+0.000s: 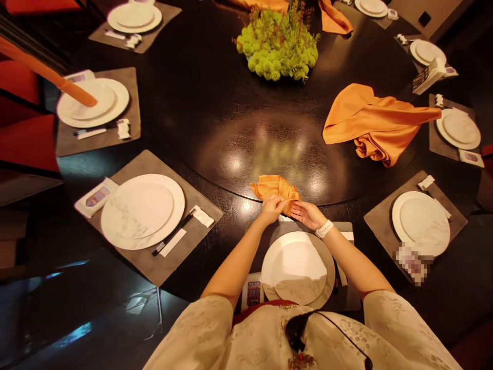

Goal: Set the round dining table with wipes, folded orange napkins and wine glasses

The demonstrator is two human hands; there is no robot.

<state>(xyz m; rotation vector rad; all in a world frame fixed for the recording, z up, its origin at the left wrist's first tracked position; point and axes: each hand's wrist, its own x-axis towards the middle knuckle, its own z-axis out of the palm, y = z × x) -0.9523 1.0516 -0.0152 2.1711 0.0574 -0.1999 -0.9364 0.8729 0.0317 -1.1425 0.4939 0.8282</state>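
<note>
With our left hand (271,208) we pinch a small orange cloth (274,187), just past the 2 white plates (298,270) nearest us. Our right hand (308,214) touches the cloth too, its fingers close together; we cannot tell if they grip. A big orange heap of cloth (375,121) lies to the right.

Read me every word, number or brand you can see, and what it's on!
Nothing can be read for certain.
Lower left packet: print too blurred to read.
Bottom middle packet: print too small to read.
Upper left packet: too blurred.
Far right packet: print too small.
Standing card at the upper right: marks too small.
Lower right item: blurred into squares, so unreadable.
</note>
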